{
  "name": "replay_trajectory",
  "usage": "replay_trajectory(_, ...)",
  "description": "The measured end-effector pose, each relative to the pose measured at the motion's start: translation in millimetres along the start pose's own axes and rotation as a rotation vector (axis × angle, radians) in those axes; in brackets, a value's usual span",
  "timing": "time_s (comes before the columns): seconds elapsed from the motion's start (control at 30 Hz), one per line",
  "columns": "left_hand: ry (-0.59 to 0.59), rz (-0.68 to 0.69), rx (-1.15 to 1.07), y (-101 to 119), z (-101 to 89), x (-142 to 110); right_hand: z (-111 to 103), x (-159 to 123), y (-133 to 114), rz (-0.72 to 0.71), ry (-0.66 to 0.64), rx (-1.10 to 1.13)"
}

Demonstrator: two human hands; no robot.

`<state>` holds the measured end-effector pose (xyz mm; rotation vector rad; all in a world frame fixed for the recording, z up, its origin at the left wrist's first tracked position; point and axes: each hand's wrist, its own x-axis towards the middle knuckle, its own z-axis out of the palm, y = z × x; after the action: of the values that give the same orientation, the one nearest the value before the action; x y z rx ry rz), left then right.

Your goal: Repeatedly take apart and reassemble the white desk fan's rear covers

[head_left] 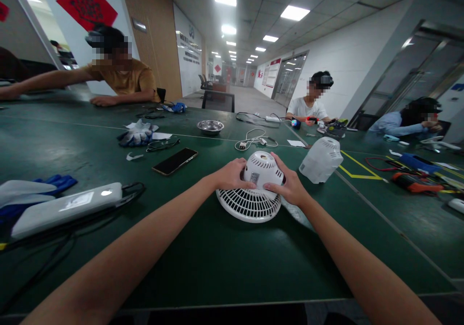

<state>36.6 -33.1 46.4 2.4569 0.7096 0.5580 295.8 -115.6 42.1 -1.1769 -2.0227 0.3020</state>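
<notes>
A white fan head [261, 173] sits face down, its motor housing on top and its round slatted grille [249, 208] against the green table. My left hand [234, 174] is closed around the left side of the housing, thumb on the near face by a small label. From the right, my right hand [288, 182] grips the same housing, its thumb also on the near face. Part of a pale, crumpled sheet [297, 214] shows under my right wrist. A white translucent plastic housing [322, 161] stands to the right of my right hand.
On the left lie a phone [176, 161], gloves [137, 134] and a long white power brick [70, 209] with cables. Beyond the fan are a metal bowl [210, 127] and a coiled white cable [253, 140]. An orange multimeter [416, 182] lies right. Several people sit around the table.
</notes>
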Motion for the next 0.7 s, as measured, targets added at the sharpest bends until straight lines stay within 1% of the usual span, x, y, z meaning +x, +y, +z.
replay_trajectory(0.23,0.033,0.007,-0.013,0,2.4,0,6,-2,-5,-0.032,0.039,-0.077)
replay_trajectory(0.4,0.044,0.053,0.044,1,1.1,2,13,-8,3,-0.048,0.088,-0.09)
replay_trajectory(0.53,0.034,0.044,0.066,1,0.9,2,19,-10,7,-0.068,0.127,-0.15)
replay_trajectory(0.6,0.07,0.02,0.07,1,2.9,2,18,-8,6,-0.056,0.141,-0.181)
replay_trajectory(0.7,0.184,0.011,0.041,-1,6.8,0,13,-7,1,-0.039,0.121,-0.203)
